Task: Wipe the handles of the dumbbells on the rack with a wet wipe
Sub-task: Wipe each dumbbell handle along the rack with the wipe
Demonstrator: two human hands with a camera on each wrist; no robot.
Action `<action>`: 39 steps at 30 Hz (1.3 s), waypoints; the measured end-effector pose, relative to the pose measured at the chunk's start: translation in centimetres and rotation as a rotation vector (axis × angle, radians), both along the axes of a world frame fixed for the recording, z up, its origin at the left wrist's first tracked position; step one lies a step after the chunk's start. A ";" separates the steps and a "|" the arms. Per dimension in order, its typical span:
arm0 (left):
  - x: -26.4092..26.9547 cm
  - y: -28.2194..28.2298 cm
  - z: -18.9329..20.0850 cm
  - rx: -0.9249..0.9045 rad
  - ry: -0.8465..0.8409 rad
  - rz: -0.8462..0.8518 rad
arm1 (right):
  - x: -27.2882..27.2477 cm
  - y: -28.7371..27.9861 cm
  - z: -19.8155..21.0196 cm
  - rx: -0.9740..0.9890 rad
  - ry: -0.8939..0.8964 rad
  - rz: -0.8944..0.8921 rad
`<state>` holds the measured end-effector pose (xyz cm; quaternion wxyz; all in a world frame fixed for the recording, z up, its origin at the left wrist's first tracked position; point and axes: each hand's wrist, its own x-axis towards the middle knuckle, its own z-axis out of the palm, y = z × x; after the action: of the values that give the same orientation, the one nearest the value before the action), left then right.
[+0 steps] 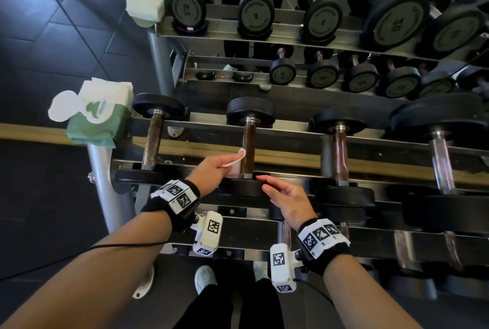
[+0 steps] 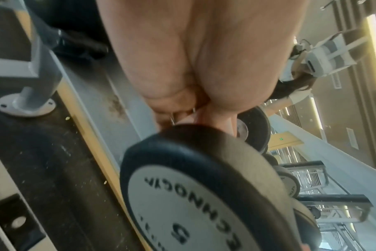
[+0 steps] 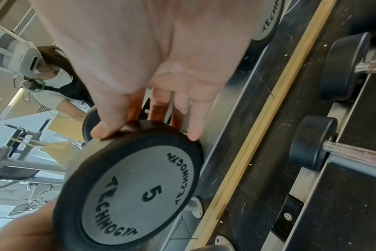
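Observation:
A small black dumbbell marked 5 lies across the top rails of the rack, its brown handle between two black heads. My left hand pinches a white wet wipe and holds it against the left side of that handle. My right hand rests with straight fingers on the near head, thumb on its rim. In the left wrist view the near head hides the fingertips and the wipe.
A green pack of wet wipes with its lid open sits at the rack's left end. Other dumbbells lie to the left and right. Behind the rack a mirror shows the same scene.

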<state>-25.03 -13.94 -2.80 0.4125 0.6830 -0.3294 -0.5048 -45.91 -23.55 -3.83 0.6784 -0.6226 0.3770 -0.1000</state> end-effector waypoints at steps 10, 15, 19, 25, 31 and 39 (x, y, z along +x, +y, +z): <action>2.2 -3.3 0.5 -0.077 0.000 0.288 | 0.0 0.0 0.0 0.023 -0.008 -0.024; 2.7 -4.9 0.5 -0.024 -0.229 0.016 | -0.1 0.3 0.3 0.032 -0.017 -0.028; 2.6 -3.8 1.0 0.061 -0.380 -0.158 | 0.0 0.3 0.0 0.005 -0.009 -0.031; 2.0 -0.4 0.9 0.152 -0.636 -0.544 | -0.1 0.4 -0.3 -0.012 -0.004 -0.027; 2.9 0.1 1.4 0.178 -0.521 -0.563 | -0.1 0.3 0.2 -0.020 -0.009 -0.014; 2.9 -2.6 1.7 -0.001 0.152 0.324 | 0.0 0.3 0.0 0.002 -0.033 -0.046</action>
<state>-22.15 -16.49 -1.07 0.5126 0.6867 -0.1831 -0.4818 -45.91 -23.22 -3.80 0.6828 -0.6113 0.3799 -0.1253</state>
